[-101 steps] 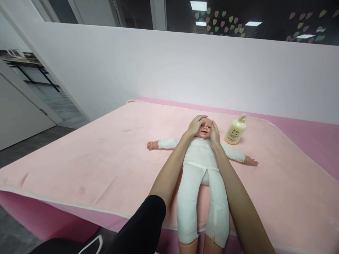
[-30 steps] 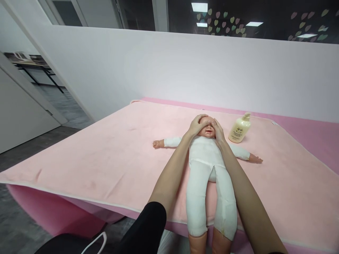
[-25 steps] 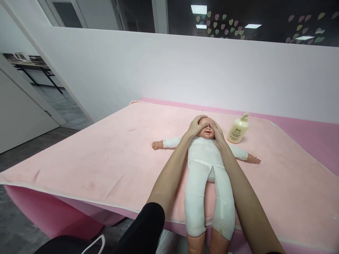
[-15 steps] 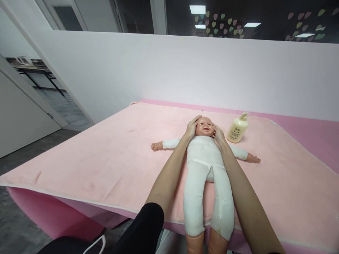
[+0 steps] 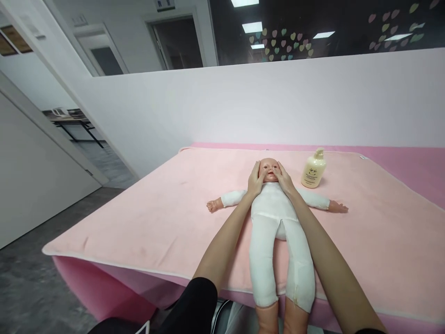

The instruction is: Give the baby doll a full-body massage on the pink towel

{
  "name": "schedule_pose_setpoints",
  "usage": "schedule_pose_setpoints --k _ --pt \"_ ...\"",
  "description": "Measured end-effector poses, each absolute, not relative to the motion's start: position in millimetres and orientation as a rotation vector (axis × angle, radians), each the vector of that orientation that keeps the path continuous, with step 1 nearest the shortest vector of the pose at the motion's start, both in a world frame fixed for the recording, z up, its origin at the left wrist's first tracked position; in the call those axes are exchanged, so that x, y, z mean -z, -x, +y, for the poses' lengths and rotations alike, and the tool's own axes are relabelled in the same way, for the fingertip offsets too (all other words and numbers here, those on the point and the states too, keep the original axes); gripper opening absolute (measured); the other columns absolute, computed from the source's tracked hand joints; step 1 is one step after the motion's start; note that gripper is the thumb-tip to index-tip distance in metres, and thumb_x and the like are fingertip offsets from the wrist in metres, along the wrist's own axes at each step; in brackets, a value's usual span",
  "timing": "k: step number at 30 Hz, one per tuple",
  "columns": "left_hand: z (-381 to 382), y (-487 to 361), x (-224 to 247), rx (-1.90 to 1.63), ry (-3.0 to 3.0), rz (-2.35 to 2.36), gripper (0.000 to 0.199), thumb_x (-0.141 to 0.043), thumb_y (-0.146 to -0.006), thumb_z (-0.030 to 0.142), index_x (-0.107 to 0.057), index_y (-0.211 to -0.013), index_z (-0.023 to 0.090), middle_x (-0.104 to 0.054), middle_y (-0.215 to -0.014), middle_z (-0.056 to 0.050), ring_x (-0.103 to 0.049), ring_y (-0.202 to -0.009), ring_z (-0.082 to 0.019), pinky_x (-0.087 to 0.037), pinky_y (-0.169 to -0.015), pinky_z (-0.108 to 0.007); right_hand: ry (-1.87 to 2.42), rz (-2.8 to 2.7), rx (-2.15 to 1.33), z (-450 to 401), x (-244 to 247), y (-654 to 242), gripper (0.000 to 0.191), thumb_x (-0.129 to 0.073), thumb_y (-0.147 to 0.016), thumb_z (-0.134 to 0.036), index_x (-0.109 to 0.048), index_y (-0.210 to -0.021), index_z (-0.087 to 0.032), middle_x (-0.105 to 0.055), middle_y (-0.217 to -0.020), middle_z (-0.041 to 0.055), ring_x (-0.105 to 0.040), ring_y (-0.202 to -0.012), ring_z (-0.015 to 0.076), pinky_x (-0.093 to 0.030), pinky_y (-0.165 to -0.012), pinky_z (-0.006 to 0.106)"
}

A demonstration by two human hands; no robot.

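A baby doll (image 5: 274, 202) with a white cloth body lies on its back on a pink blanket (image 5: 149, 208), arms spread and legs toward me. My left hand (image 5: 256, 180) cups the left side of the doll's head, its thumb on the cheek near the mouth. On the other side my right hand (image 5: 285, 180) rests against the head in the same way, thumb on the cheek. Both hands have their fingers extended along the head. A pale yellow pump bottle (image 5: 313, 170) stands upright to the right of the head.
Behind the blanket rises a white wall (image 5: 243, 106) with a dark window above it. The pink table edge (image 5: 417, 167) shows at the right. A door (image 5: 38, 157) and a dark-legged table (image 5: 71, 121) are at the far left.
The thumbs have moved inward onto the doll's cheeks beside the mouth. The camera view has tilted and shifted, so the doll appears slightly farther right.
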State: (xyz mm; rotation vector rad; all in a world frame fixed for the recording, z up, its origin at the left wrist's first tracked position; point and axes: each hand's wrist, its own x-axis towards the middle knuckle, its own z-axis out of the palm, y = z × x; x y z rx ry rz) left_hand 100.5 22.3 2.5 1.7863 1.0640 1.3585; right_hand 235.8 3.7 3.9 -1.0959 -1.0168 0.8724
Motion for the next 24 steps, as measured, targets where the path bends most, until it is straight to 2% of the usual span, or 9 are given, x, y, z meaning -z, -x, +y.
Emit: schedule_pose_setpoints --k 3,6,10,16,20,22,24 --pt "17 -99 -4 -1.254 -1.839 1.061 0.086 -0.059 -0.074 0.052 -0.022 -0.142 0.014 -0.015 -0.151 -0.01 -0.014 -0.139 -0.021 -0.014 -0.115 -0.032 0.985 -1.001 -0.999 4 0 -239 0.076 -0.074 -0.055 -0.02 -0.05 -0.126 -0.028 -0.046 -0.134 -0.0028 -0.041 -0.125 0.0219 -0.031 -0.107 0.04" --pt "17 -99 -5 -1.225 -1.829 1.073 0.098 -0.068 -0.065 0.052 -0.019 -0.143 0.018 -0.013 -0.152 -0.009 -0.013 -0.139 -0.023 -0.015 -0.114 -0.033 0.929 -0.975 -1.082 4 0 -244 0.081 -0.073 -0.049 -0.011 -0.051 -0.125 -0.028 -0.047 -0.134 -0.0017 -0.045 -0.122 0.0241 -0.039 -0.102 0.041" --pt "23 -99 -3 -1.257 -1.857 1.02 0.09 -0.066 -0.067 0.05 -0.025 -0.141 0.019 -0.019 -0.15 -0.008 -0.017 -0.139 -0.023 -0.015 -0.114 -0.035 0.899 -0.982 -1.158 -4 -6 -251 0.077 -0.074 -0.048 -0.009 -0.055 -0.121 -0.027 -0.043 -0.137 -0.0006 -0.043 -0.124 0.023 -0.039 -0.102 0.038" --pt "32 -95 1 -1.3 -1.802 0.927 0.077 -0.065 -0.07 0.043 -0.036 -0.137 0.016 -0.028 -0.147 -0.009 -0.026 -0.136 -0.021 -0.023 -0.112 -0.033 0.873 -0.89 -1.256 -12 -11 -254 0.064 -0.068 -0.058 -0.012 -0.055 -0.119 -0.026 -0.048 -0.134 0.0007 -0.052 -0.116 0.0199 -0.043 -0.099 0.036" --pt "31 -95 0 -1.343 -1.804 0.967 0.051 -0.041 -0.087 0.042 -0.044 -0.132 0.018 -0.037 -0.143 -0.005 -0.031 -0.133 -0.017 -0.022 -0.113 -0.033 0.907 -0.845 -1.256 -8 -10 -256 0.056 -0.065 -0.062 -0.015 -0.057 -0.117 -0.025 -0.053 -0.128 0.0014 -0.055 -0.113 0.0197 -0.043 -0.099 0.039" --pt "28 -96 -1 -1.359 -1.82 0.988 0.049 -0.031 -0.09 0.042 -0.044 -0.132 0.018 -0.038 -0.142 -0.004 -0.032 -0.133 -0.016 -0.021 -0.113 -0.033 0.91 -0.855 -1.268 -6 -8 -257 0.055 -0.066 -0.064 -0.02 -0.056 -0.118 -0.024 -0.054 -0.127 0.0028 -0.054 -0.113 0.0205 -0.043 -0.099 0.039" --pt "26 -96 -1 -1.339 -1.867 0.984 0.053 -0.035 -0.089 0.045 -0.04 -0.135 0.019 -0.034 -0.145 -0.004 -0.028 -0.135 -0.016 -0.019 -0.114 -0.032 0.915 -0.918 -1.237 -6 -7 -257 0.063 -0.071 -0.062 -0.024 -0.053 -0.122 -0.025 -0.05 -0.132 0.0028 -0.051 -0.117 0.021 -0.041 -0.101 0.038"
